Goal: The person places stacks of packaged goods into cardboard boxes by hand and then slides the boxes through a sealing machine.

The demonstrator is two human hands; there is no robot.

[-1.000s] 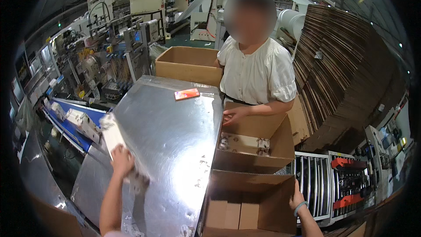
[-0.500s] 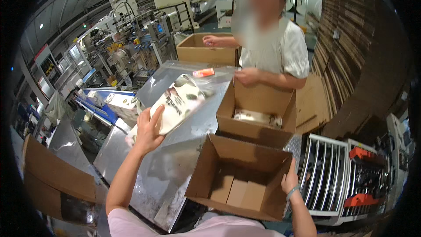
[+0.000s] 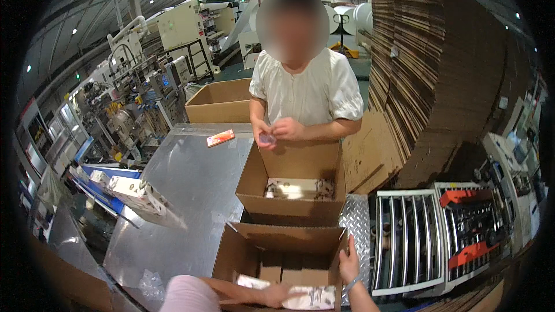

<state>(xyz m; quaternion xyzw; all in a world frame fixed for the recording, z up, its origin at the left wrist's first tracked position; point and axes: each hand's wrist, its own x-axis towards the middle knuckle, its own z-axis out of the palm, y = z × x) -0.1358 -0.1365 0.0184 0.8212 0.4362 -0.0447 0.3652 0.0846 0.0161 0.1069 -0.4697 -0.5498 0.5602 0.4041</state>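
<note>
The near cardboard box (image 3: 283, 232) stands open at the front edge of the metal table. Inside it, my left hand (image 3: 276, 296) grips a white printed soft pack (image 3: 312, 297) across its middle, low by the near wall. My fingers are partly hidden there. My right hand (image 3: 350, 264) is closed over the right wall of this box, thumb and fingers either side of the edge. Just beyond it stands a second open box (image 3: 289, 211) with white printed packs (image 3: 299, 188) lying in it.
A co-worker (image 3: 306, 95) stands behind the far box, handling something small. An orange-red packet (image 3: 221, 138) lies on the metal table (image 3: 191, 179). White packs (image 3: 136, 192) stand at the blue conveyor on the left. A roller conveyor (image 3: 404, 242) and stacked flat cardboard (image 3: 428, 69) flank the right.
My left hand has brought the white pack from over the table down into the near box. My right hand stays on the box wall. The co-worker's hands have come together, and my view has shifted.
</note>
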